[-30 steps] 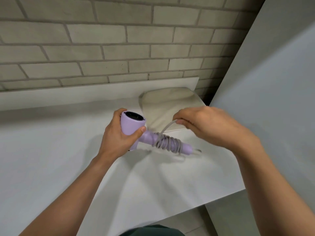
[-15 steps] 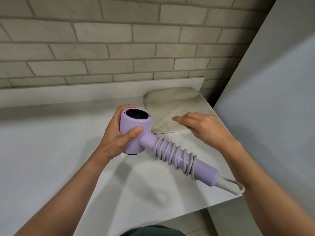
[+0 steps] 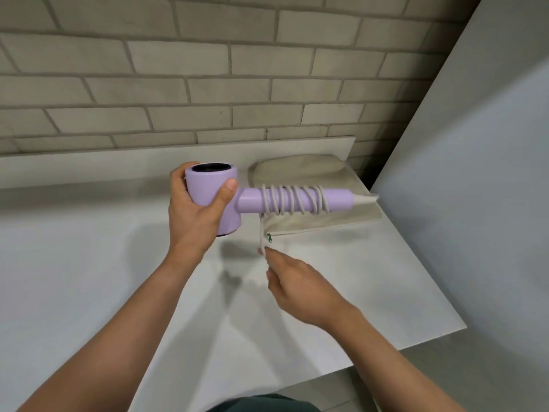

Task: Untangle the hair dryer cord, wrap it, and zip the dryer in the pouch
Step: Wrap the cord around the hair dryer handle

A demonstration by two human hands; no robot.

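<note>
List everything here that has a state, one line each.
hair dryer: held above the table, handle pointing right over the pouch.
cord: coiled round the dryer's handle, free end hanging down.
pouch: lying flat on the table, dryer not inside; whether the zip is open is unclear.
left hand: grips the dryer's head.
right hand: pinches the cord's free end.
</note>
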